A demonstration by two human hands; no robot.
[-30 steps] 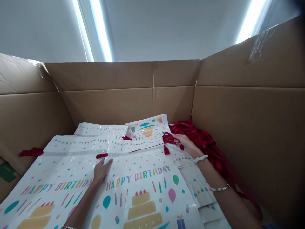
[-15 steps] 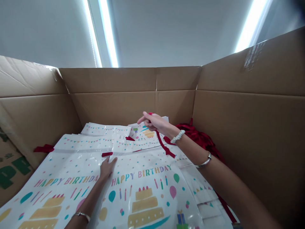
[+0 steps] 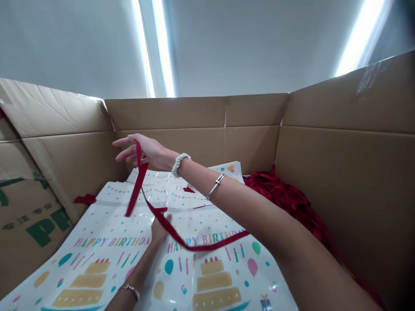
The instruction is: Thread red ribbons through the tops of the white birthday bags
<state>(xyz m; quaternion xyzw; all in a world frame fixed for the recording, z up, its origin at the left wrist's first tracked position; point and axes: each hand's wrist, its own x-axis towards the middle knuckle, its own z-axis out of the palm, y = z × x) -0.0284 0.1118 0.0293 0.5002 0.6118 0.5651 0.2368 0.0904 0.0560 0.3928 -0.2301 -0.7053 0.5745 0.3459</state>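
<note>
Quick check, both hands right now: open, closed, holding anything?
Left hand: open, pressed flat on a birthday bag.
Right hand: held up, pinching a red ribbon.

Red ribbon (image 3: 138, 181): flat, dark red satin strip, held up above the stack by my right hand (image 3: 142, 151). One short end hangs straight down. I see the longer run sag in a loop across the front bag and pass under my forearm.

Birthday bag (image 3: 210, 276): glossy white, lying flat, face up. Coloured HAPPY BIRTHDAY lettering, yellow tiered cake, candles, balloons. My left hand (image 3: 159, 229) rests flat at its upper left edge.
</note>
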